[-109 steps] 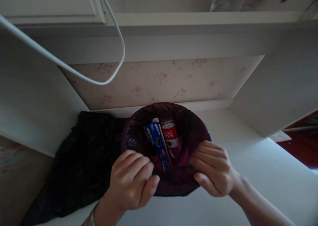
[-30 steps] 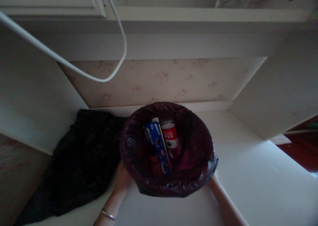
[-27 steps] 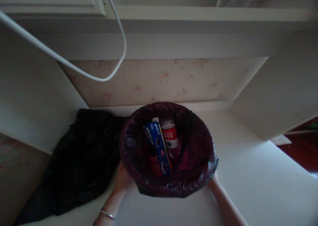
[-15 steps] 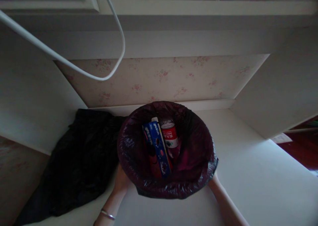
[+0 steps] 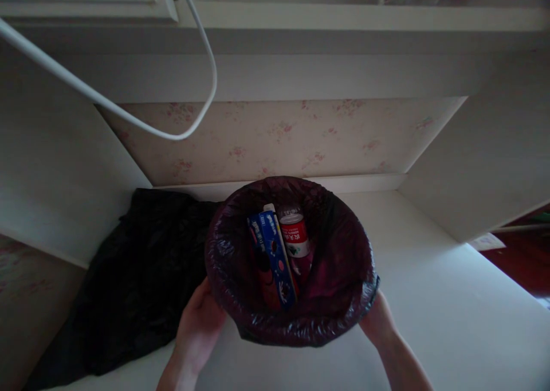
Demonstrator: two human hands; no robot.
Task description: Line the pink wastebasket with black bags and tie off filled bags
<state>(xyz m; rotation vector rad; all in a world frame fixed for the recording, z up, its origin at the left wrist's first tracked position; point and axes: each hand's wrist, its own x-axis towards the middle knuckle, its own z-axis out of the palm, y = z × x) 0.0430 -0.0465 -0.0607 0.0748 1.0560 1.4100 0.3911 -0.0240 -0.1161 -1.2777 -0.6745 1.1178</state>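
Observation:
A round trash bin [image 5: 356, 316] lined with a dark purple plastic bag stands upright on the white surface in front of me. The bag is folded over its rim. Inside lie a blue cardboard box [image 5: 275, 256] and a clear bottle [image 5: 294, 236] with a red and white label. My left hand [image 5: 201, 316] is at the bin's near left side, thumb partly showing. At the near right side is my right hand [image 5: 378, 319], beneath the rim. The bin hides the fingers of both hands, so their grip does not show.
A crumpled black plastic bag [image 5: 141, 282] lies left of the bin. Overhead, a white cable [image 5: 150, 128] loops down at the left. A shelf [image 5: 326, 17] crosses above, and side panels [image 5: 485, 150] enclose the white surface [image 5: 438, 299].
Both hands have come up along the bin's sides, and more of each now shows. The bin and its contents look almost unmoved, with a very slight shift in view.

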